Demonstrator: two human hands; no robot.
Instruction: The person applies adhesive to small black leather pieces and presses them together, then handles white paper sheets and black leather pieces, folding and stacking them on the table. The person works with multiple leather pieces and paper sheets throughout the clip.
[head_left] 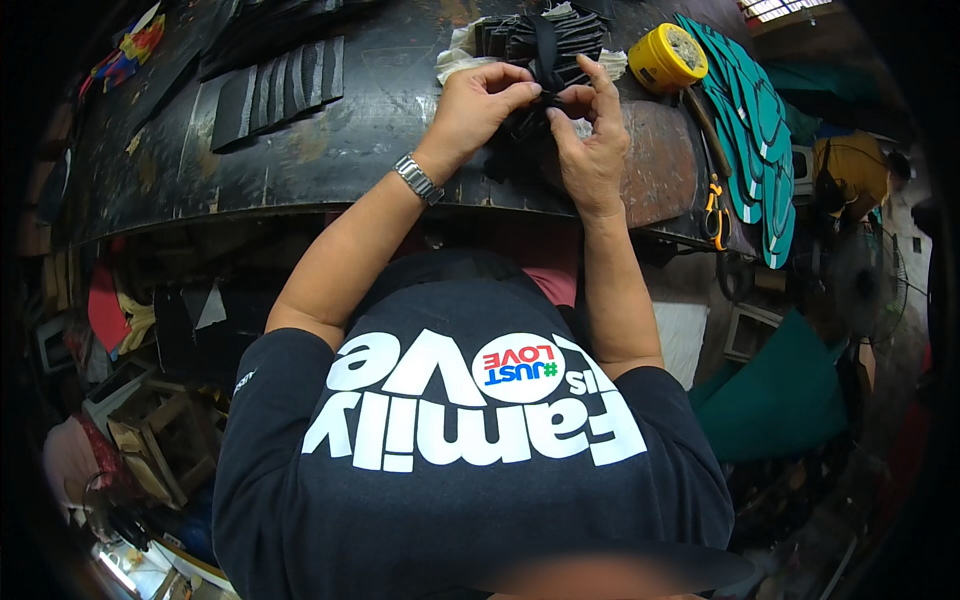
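Note:
A bundle of dark, layered strip-like pieces (505,38) lies at the far side of the worktable, with whitish cloth (458,55) under it. A black band (546,48) runs around its middle. My left hand (477,106) pinches the band's near end between thumb and fingertips. From the other side, my right hand (596,140) grips the band close to the left fingertips, its index finger raised. The exact spot where the fingers meet is dark and partly hidden.
A yellow tub (668,58) stands right of the bundle. Orange-handled scissors (716,210) lie near the table's right edge, beside stacked teal sole-shaped pieces (750,120). Black cut pieces (280,92) lie in a row at left on the dark table (300,175). A fan (865,280) stands farther right.

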